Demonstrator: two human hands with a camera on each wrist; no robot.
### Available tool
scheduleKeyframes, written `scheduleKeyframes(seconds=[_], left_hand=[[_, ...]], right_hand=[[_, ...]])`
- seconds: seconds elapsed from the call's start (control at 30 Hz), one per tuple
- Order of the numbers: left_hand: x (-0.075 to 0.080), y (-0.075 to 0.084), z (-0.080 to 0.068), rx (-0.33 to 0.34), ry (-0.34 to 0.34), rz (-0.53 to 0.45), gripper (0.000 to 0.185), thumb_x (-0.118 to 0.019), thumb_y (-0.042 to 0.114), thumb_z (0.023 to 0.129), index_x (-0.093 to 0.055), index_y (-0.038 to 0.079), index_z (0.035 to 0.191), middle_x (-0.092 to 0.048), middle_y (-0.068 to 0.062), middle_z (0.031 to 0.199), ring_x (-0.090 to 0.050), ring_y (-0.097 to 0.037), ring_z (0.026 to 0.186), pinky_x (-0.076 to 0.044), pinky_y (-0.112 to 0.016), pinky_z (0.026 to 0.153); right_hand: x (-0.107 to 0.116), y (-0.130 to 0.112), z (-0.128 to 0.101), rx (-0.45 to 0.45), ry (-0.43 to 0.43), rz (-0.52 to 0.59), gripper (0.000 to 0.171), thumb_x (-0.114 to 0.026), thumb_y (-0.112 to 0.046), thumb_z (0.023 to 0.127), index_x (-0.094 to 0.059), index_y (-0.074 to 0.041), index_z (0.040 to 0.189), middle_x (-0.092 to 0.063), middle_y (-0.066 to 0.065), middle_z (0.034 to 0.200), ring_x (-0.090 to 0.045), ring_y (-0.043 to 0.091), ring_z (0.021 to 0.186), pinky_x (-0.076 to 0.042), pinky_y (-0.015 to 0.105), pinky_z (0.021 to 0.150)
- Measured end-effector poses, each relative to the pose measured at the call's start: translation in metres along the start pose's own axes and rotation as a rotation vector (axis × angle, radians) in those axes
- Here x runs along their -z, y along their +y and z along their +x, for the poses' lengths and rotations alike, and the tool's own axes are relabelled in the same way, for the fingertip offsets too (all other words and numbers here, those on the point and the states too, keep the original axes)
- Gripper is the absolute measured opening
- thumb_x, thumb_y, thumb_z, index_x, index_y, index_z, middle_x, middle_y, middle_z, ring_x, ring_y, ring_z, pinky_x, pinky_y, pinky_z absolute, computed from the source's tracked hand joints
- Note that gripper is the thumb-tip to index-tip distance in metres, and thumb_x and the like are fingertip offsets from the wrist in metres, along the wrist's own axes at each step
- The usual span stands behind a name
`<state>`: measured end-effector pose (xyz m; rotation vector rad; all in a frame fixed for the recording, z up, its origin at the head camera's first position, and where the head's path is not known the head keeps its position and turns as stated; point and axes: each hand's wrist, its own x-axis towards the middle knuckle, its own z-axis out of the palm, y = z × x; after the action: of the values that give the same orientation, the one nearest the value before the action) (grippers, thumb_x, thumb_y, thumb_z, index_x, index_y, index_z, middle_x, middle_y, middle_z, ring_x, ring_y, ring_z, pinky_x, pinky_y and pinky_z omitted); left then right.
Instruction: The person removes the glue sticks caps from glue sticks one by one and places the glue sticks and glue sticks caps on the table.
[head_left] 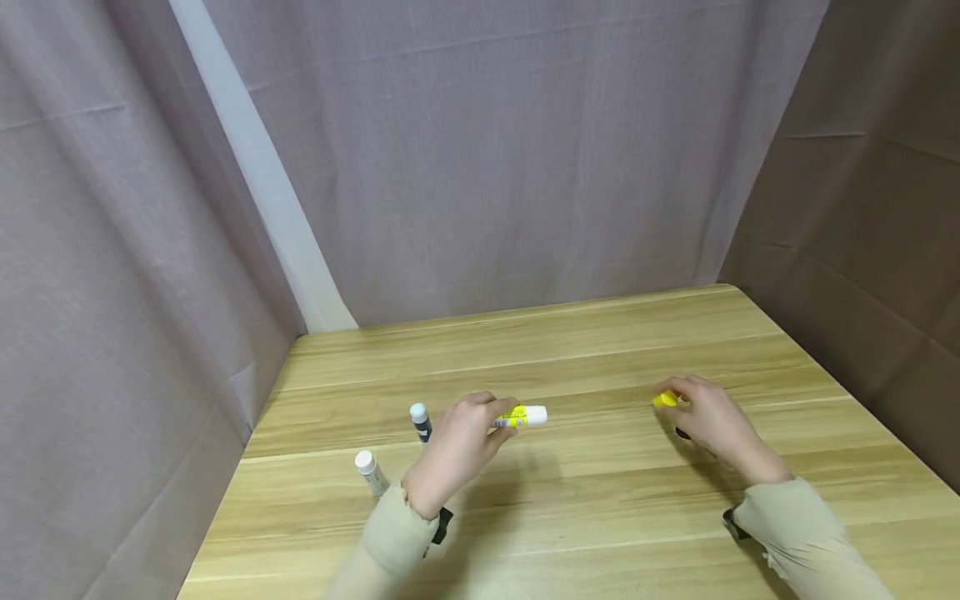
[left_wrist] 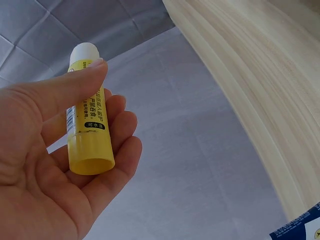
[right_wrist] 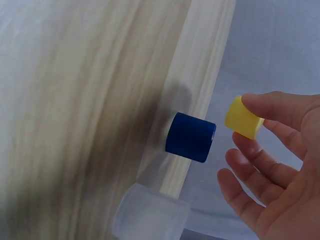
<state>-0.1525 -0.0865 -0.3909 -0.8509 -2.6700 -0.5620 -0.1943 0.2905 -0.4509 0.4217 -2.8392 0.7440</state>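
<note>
Your left hand (head_left: 459, 442) grips a yellow glue stick (head_left: 522, 417), thumb pressed along its label and fingers curled behind the tube; the left wrist view shows the same hold, with the glue stick (left_wrist: 89, 127) lying across your fingers and its white tip uncovered. In the head view the stick points right, above the wooden table (head_left: 600, 500), its white end clear of your fingers. Your right hand (head_left: 712, 421) pinches a small yellow cap (head_left: 665, 399) between thumb and fingertips, well apart from the stick, out to the right over the table. In the right wrist view the yellow cap (right_wrist: 243, 118) sits at your fingertips, with a dark blue cap (right_wrist: 190, 137) standing on the table just beside it, not touching your hand, and a clear cap (right_wrist: 150, 217) near the bottom edge, partly cut off.

To the left of your left hand lie two more sticks: one dark-bodied with a pale tip (head_left: 420, 421) and one pale stick (head_left: 371, 472), both partly hidden behind your wrist and sleeve. The blue cap cannot be clearly made out in the head view; a dark spot under your right hand may be it. The label print on the glue stick is too small to read.
</note>
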Motion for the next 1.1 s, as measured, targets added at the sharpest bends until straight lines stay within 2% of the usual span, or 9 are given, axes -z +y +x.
scheduleKeyframes(seconds=[0.13, 0.37, 0.47, 0.83, 0.97, 1.1], left_hand=[[-0.001, 0.0, 0.0, 0.005, -0.005, -0.008, 0.038, -0.082, 0.018, 0.085, -0.073, 0.008, 0.12, -0.071, -0.004, 0.1, -0.063, -0.01, 0.076, -0.051, -0.021, 0.061], [-0.001, -0.001, 0.0, 0.011, -0.009, -0.021, 0.037, -0.082, 0.018, 0.086, -0.073, 0.009, 0.12, -0.071, -0.004, 0.1, -0.064, -0.011, 0.077, -0.052, -0.023, 0.063], [-0.001, -0.001, -0.001, 0.004, -0.005, -0.018, 0.037, -0.083, 0.018, 0.085, -0.073, 0.008, 0.12, -0.071, -0.004, 0.1, -0.064, -0.011, 0.077, -0.053, -0.024, 0.063], [-0.002, 0.0, 0.0, -0.004, -0.009, -0.03, 0.038, -0.083, 0.016, 0.084, -0.073, 0.007, 0.12, -0.071, -0.004, 0.099, -0.064, -0.012, 0.078, -0.053, -0.024, 0.065], [-0.003, -0.001, 0.0, -0.01, -0.009, -0.034, 0.037, -0.083, 0.015, 0.084, -0.074, 0.007, 0.119, -0.071, -0.004, 0.099, -0.064, -0.011, 0.078, -0.053, -0.023, 0.065], [-0.005, -0.001, 0.0, -0.012, -0.01, -0.038, 0.037, -0.083, 0.015, 0.084, -0.074, 0.007, 0.119, -0.071, -0.003, 0.098, -0.064, -0.01, 0.077, -0.053, -0.023, 0.065]], right_hand=[[0.002, 0.004, 0.0, -0.02, -0.02, 0.003, 0.033, -0.07, -0.013, 0.094, -0.066, -0.001, 0.125, -0.064, 0.026, 0.117, -0.06, 0.045, 0.104, -0.05, 0.059, 0.081], [0.014, 0.015, -0.005, -0.118, -0.026, 0.052, 0.038, -0.066, -0.025, 0.098, -0.063, -0.004, 0.129, -0.06, 0.029, 0.124, -0.058, 0.051, 0.11, -0.047, 0.065, 0.084], [0.019, 0.019, -0.008, -0.117, -0.02, 0.052, 0.039, -0.066, -0.028, 0.099, -0.063, -0.004, 0.129, -0.06, 0.029, 0.125, -0.058, 0.05, 0.11, -0.047, 0.065, 0.085], [0.018, 0.038, -0.018, -0.069, -0.01, -0.009, 0.031, -0.071, -0.01, 0.092, -0.067, 0.003, 0.12, -0.062, 0.031, 0.117, -0.062, 0.046, 0.098, -0.05, 0.061, 0.078], [0.014, 0.045, -0.018, -0.081, -0.039, -0.007, 0.03, -0.071, -0.007, 0.09, -0.068, 0.004, 0.117, -0.064, 0.031, 0.111, -0.063, 0.044, 0.093, -0.051, 0.06, 0.076], [0.012, 0.047, -0.02, -0.11, -0.068, -0.01, 0.029, -0.073, -0.005, 0.088, -0.069, 0.005, 0.115, -0.065, 0.031, 0.11, -0.063, 0.046, 0.095, -0.05, 0.061, 0.079]])
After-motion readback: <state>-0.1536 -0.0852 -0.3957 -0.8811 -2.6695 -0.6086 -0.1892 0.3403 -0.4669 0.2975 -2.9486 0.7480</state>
